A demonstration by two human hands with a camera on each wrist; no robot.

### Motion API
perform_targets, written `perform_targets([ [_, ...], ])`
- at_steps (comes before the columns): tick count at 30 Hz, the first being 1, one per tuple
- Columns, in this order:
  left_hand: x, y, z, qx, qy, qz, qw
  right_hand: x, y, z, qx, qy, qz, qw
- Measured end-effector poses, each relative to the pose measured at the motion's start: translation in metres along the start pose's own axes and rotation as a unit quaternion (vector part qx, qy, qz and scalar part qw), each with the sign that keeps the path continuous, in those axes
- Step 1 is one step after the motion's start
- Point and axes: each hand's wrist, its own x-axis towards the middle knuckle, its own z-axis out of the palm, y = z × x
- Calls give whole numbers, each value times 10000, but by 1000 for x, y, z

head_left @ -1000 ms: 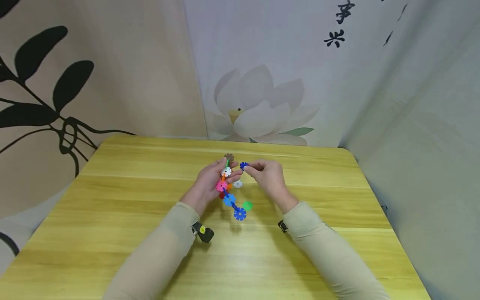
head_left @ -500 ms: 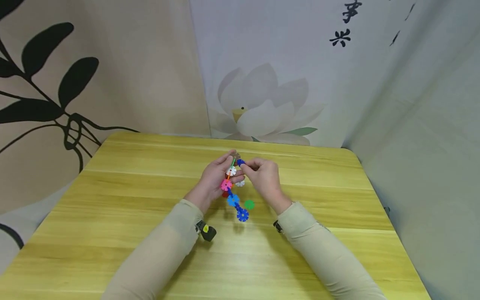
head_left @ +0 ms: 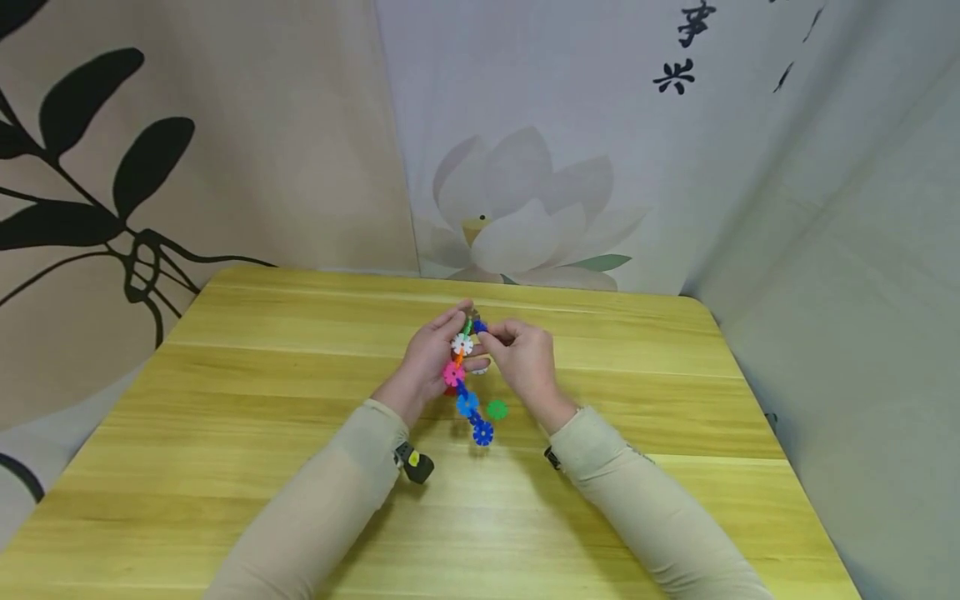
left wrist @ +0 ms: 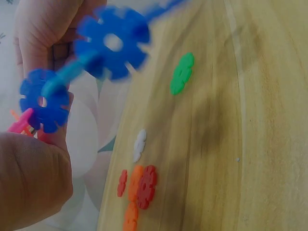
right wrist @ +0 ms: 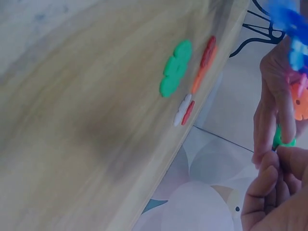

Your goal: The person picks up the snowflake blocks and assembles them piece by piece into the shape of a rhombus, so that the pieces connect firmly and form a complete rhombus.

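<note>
My left hand (head_left: 429, 354) holds a chain of notched plastic snowflake discs near its far end, with the thumb over it. A white disc (head_left: 462, 344), a pink disc (head_left: 453, 373) and a light blue disc (head_left: 467, 404) show along the chain. It hangs toward me and ends in a blue disc (head_left: 483, 432). With thumb and fingertips, my right hand (head_left: 527, 358) pinches a dark blue disc (head_left: 480, 327) against the brown disc (head_left: 474, 314) at the far end. Fingers partly hide that joint. In the left wrist view the hanging blue disc (left wrist: 113, 42) is blurred.
Loose discs lie on the wooden table (head_left: 300, 417) beneath the hands: a green disc (left wrist: 182, 73), a white disc (left wrist: 139, 146), red discs (left wrist: 147, 186) and orange discs (left wrist: 131, 217). A printed curtain (head_left: 525, 208) hangs behind the table's far edge.
The right hand has moved left, bringing the dark blue disc from apart to the brown disc at the chain's end. The left hand and chain have shifted slightly right.
</note>
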Motion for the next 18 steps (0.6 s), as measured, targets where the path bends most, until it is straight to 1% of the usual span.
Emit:
perform_targets([
  [7,-2,-4,-1,-68,43,-73,9999,-4,2,5,-1,-68,61,10000],
  [12,-2,-6,-3,-241,-32,-152,9996,-7,1,9,296,-133,149,9994],
  [14,-2,-7,-3,-227,-39,-141,9996,-7,0,10,465,-190,204,9985],
  [18,-3,-9,-4,-233,40,-100,9997,-8,0,10,629,-272,228,9974],
])
